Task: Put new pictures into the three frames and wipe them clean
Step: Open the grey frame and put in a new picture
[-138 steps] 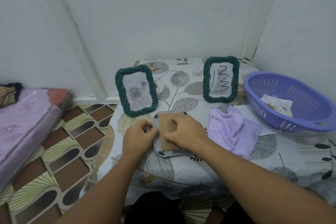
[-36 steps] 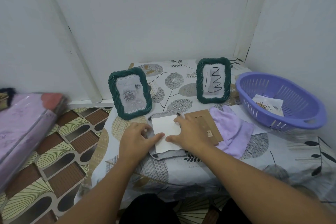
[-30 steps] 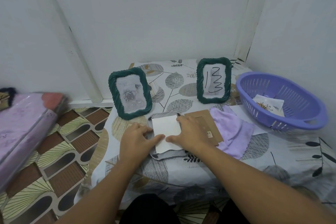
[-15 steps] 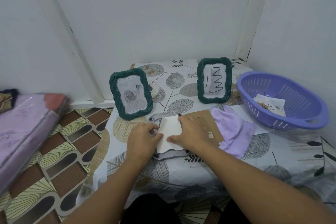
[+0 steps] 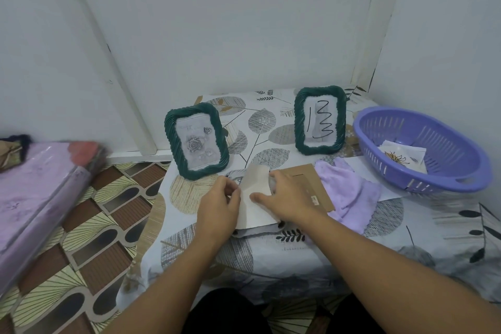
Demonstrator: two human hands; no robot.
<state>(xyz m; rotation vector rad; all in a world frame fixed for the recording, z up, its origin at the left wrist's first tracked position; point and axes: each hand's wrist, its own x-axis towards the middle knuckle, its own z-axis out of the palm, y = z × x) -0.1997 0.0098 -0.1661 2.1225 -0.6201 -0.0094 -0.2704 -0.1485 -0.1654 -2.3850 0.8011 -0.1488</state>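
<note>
Your left hand (image 5: pixel 218 204) pinches the sheet's (image 5: pixel 254 198) left edge; your right hand (image 5: pixel 291 199) rests flat, fingers straight, on the face-down frame (image 5: pixel 257 230) at the bench (image 5: pixel 271 257) front. Peel slowly, keeping the frame pinned. Beyond lie the backing card (image 5: pixel 311 179) and cloth (image 5: pixel 349 192), then two standing frames (image 5: pixel 196 141) and a basket (image 5: pixel 423 149) against white walls.

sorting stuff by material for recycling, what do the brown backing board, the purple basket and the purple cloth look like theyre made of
Brown backing board: looks like cardboard or pressed fibreboard, matte, flat and stiff, with a cut slot.
Purple basket: moulded plastic, slightly glossy, with slotted walls.
Purple cloth: soft fabric, likely microfibre, with a fuzzy surface and rumpled folds.
</note>
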